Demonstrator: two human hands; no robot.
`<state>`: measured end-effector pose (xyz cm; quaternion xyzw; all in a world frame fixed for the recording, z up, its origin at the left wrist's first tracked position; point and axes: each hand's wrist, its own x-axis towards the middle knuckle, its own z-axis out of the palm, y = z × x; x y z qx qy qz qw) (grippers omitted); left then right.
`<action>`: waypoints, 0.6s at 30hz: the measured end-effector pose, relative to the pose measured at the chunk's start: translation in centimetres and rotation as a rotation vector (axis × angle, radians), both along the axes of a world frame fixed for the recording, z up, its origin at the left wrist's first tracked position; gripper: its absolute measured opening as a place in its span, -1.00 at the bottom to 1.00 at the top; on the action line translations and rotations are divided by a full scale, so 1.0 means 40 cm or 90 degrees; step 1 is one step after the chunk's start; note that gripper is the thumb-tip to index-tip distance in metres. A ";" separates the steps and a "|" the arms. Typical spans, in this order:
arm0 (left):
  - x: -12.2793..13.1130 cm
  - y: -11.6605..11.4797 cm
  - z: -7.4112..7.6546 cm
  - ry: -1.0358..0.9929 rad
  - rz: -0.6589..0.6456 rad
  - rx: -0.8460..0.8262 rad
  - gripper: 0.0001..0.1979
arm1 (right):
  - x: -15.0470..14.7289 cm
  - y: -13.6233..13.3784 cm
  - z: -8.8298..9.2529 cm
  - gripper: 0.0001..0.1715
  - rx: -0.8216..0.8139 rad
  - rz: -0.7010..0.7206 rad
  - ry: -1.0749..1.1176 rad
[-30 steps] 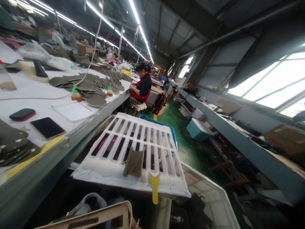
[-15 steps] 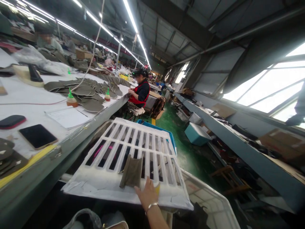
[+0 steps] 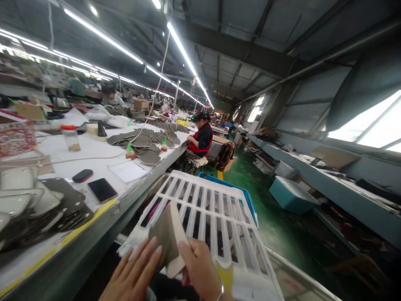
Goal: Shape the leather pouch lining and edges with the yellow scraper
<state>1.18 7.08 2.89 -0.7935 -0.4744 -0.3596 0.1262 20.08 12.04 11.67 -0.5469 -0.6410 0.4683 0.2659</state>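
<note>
Both my hands hold a small olive-grey fabric piece (image 3: 167, 238) with a pale underside, lifted just above the near edge of a white slatted plastic grid (image 3: 206, 209). My left hand (image 3: 134, 274) lies against its left face with fingers stretched along it. My right hand (image 3: 199, 267), a bracelet on the wrist, pinches its right edge with the thumb. A yellow scraper (image 3: 226, 274) lies on the grid just right of my right hand.
A long white worktable (image 3: 94, 161) on the left carries a phone (image 3: 102, 190), a dark case (image 3: 82, 175), stacks of grey cut pieces (image 3: 46, 205), glue bottles (image 3: 130, 152) and paper. A seated person in red and black (image 3: 200, 140) works farther along. A teal bin (image 3: 291, 194) stands in the green aisle.
The fabric piece lay flat on the grid with no hand near; my right hand reached in, and now both hands hold it lifted. The view has swung left and tilted up.
</note>
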 end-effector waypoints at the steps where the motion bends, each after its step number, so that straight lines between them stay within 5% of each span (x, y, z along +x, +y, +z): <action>1: 0.002 0.010 0.016 -0.021 -0.007 -0.029 -0.34 | -0.018 -0.018 0.016 -0.52 -0.035 0.072 0.056; 3: -0.002 0.023 0.055 -0.171 -0.032 -0.170 -0.44 | -0.029 -0.040 0.038 -0.41 -0.027 0.225 0.156; 5: -0.017 0.018 0.104 -0.415 -0.068 -0.369 -0.59 | -0.013 -0.046 0.046 -0.19 0.140 0.291 0.132; 8: -0.045 -0.020 0.175 -0.747 -0.156 -0.599 -0.52 | 0.023 -0.038 0.034 0.23 0.434 0.245 -0.159; 10: -0.059 -0.052 0.206 -0.866 -0.200 -0.664 -0.47 | 0.035 -0.033 0.019 0.30 0.516 0.247 -0.322; 18: -0.118 -0.120 0.224 -0.748 -0.156 -0.679 -0.46 | 0.029 -0.063 0.013 -0.01 0.637 0.271 -0.383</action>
